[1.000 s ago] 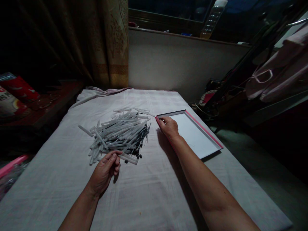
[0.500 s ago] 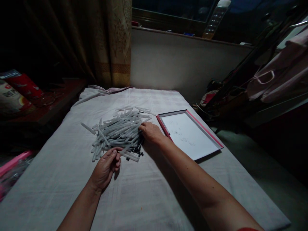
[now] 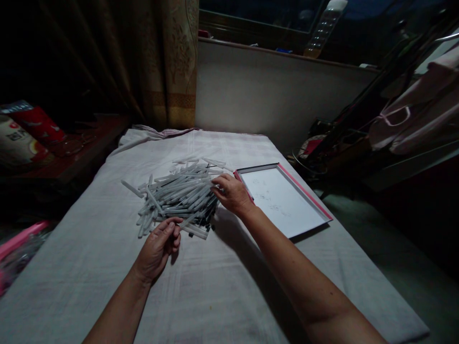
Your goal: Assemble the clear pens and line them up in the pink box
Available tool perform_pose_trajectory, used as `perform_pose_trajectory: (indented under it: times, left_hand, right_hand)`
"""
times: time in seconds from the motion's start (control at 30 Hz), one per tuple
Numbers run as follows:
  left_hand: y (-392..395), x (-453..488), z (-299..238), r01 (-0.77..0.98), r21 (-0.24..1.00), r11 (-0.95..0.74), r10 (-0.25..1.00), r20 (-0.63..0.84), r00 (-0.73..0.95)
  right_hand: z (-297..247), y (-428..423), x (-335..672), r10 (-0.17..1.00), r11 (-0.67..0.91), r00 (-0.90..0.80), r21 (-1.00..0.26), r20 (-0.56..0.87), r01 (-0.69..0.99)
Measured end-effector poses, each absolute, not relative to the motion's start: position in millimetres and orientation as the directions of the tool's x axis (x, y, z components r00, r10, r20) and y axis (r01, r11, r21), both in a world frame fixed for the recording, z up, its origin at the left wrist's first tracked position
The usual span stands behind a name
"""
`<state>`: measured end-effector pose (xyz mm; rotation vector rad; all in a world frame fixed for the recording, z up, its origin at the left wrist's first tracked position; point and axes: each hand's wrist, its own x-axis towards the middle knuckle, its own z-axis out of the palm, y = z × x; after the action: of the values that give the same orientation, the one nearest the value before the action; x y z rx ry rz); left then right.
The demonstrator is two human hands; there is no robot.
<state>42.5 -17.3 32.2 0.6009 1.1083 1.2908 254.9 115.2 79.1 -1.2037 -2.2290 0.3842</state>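
A heap of translucent whitish pen barrels point(image 3: 182, 191) lies on the cloth-covered table, with small black pieces along its near right edge. My left hand point(image 3: 161, 243) is closed in front of the heap, thumb and fingers pinching one pen barrel point(image 3: 188, 221) that points toward the pile. At the heap's right side is my right hand point(image 3: 231, 191), its fingers curled with the tips close together. Whatever they hold, if anything, is too small to make out. Just right of that hand lies a shallow white tray-like box lid point(image 3: 287, 205) with red and black edges and dark specks inside.
A pale checked cloth point(image 3: 201, 296) covers the table. At left, packages point(image 3: 32, 129) stand on a dark red side surface. A pink item point(image 3: 23, 239) sits by the left edge. Clothes point(image 3: 423, 105) hang at right, and a bottle point(image 3: 324, 28) stands on the sill.
My right hand has shifted slightly right and up, off the pile's edge, and its fingers have loosened a little. My left hand stays nearly still with the pen barrel.
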Motion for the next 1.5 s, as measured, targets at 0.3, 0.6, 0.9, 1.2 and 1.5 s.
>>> perform_pose_trajectory:
  times: [0.3,0.6,0.9,1.2,1.5]
  left_hand:
    - [-23,52,16,0.236,0.970,-0.063,0.952,0.129,-0.277]
    - [-25,56,10,0.255,0.963,0.081,0.959,-0.005,-0.285]
    - [-23,56,2,0.174,0.980,0.099,0.953,-0.043,-0.300]
    - [-25,54,0,0.205,0.972,0.111,0.959,-0.051,-0.280]
    - [-22,57,14,0.330,0.943,-0.038,0.944,0.142,-0.298]
  right_hand:
    - [42,51,215,0.926,-0.190,-0.362,-0.962,-0.109,-0.198]
    - [37,53,225,0.936,0.080,-0.350,-0.989,0.032,0.124]
    - [39,85,267,0.924,0.373,-0.331,-0.263,0.191,0.890]
    - [36,92,268,0.843,0.527,-0.476,-0.214,0.249,0.822]
    - [70,69,270,0.852,0.436,0.264,-0.892,0.453,0.121]
